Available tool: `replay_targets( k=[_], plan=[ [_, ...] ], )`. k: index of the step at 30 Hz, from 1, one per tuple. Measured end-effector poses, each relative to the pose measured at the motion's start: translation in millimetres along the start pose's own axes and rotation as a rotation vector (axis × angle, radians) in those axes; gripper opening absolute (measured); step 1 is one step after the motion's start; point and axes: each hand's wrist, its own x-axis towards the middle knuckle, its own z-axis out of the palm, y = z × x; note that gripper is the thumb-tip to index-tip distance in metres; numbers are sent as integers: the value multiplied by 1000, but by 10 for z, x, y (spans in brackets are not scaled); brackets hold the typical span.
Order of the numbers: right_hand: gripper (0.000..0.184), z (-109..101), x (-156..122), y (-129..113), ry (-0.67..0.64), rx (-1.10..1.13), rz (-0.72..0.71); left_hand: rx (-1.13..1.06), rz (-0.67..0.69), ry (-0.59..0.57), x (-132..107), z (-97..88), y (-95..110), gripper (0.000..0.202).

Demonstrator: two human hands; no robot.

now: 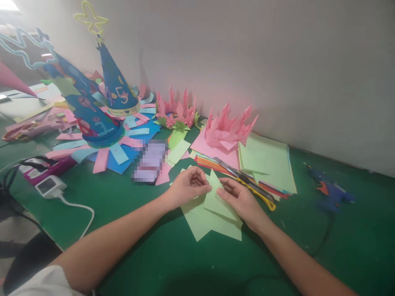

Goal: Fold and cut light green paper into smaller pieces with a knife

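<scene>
Between my two hands stands a small folded piece of light green paper [212, 193], its pointed tip facing up. My left hand [190, 187] pinches its left side with thumb and fingers. On the other side my right hand [237, 199] grips it, thumb in front and fingers partly hidden behind. Several light green paper sheets [200, 226] lie under the hands on the green table, their corners sticking out. A yellow and black utility knife [247, 181] rests just beyond my right hand, on a stack of colored paper.
Two pink paper crowns [230, 129] stand by the wall. Blue decorated cone hats [115, 78] are at the left, near a blurred phone [150, 161], a purple power strip [49, 168] and a white charger [51, 186]. A blue glue gun [331, 189] lies right, its cord trailing forward.
</scene>
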Motion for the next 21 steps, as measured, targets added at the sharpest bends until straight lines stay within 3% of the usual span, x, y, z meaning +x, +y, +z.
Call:
replay_targets(
  k=[21],
  plan=[
    [40, 20, -8, -39, 81, -112, -38, 134, 43, -52, -26, 40, -65, 20]
  ],
)
